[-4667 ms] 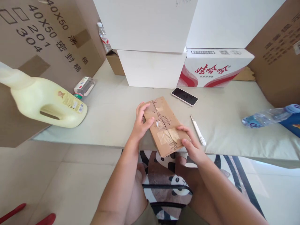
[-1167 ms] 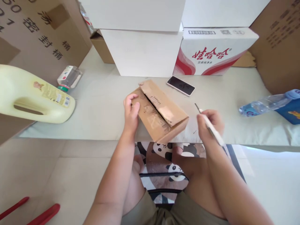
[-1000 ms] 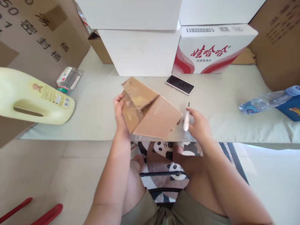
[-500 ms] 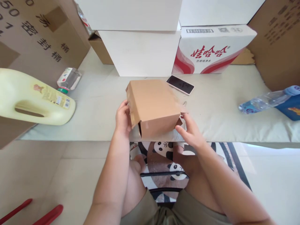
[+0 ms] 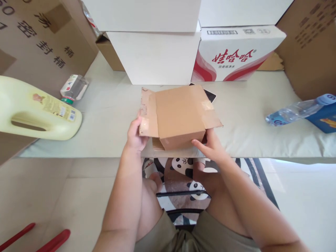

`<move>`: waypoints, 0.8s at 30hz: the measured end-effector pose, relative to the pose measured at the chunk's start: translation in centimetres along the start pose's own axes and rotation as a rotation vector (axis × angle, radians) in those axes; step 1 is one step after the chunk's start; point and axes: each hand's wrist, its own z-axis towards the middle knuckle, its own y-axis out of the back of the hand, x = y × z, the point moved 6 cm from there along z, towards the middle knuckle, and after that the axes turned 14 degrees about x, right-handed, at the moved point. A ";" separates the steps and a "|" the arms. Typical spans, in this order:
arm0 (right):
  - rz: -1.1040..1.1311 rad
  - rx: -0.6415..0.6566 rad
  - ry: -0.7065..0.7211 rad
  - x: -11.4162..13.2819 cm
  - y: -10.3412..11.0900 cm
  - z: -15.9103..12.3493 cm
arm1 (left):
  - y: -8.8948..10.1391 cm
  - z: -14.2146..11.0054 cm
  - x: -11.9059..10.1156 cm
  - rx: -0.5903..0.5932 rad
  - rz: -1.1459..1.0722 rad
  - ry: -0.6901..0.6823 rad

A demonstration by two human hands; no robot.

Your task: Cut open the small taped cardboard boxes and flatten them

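Note:
A small brown cardboard box (image 5: 181, 112) sits in front of me near the front edge of the cloth-covered surface. Its side flaps stick out left and right, with bits of tape on them. My left hand (image 5: 136, 134) grips the left flap, thumb on top and fingers underneath, partly hidden. My right hand (image 5: 210, 143) holds the near right corner, its thumb on the front face and the other fingers under the right flap. Behind the box lies a phone (image 5: 210, 96), partly covered by it.
White cartons (image 5: 157, 56) stand at the back, beside a red-and-white carton (image 5: 236, 56). A yellow jug (image 5: 52, 115) and a small bottle (image 5: 75, 87) lie at left. At right, a water bottle (image 5: 296, 110) lies by a blue box (image 5: 324, 117). Red bars (image 5: 55, 241) show low left.
The box's side flaps have swung outward on both sides, the left one in my left hand. The box has shifted back and now covers part of the phone.

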 end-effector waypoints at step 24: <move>0.647 -0.578 -0.092 -0.6 3.3 -0.9 | 2.0 0.8 0.9 -0.116 0.168 -0.060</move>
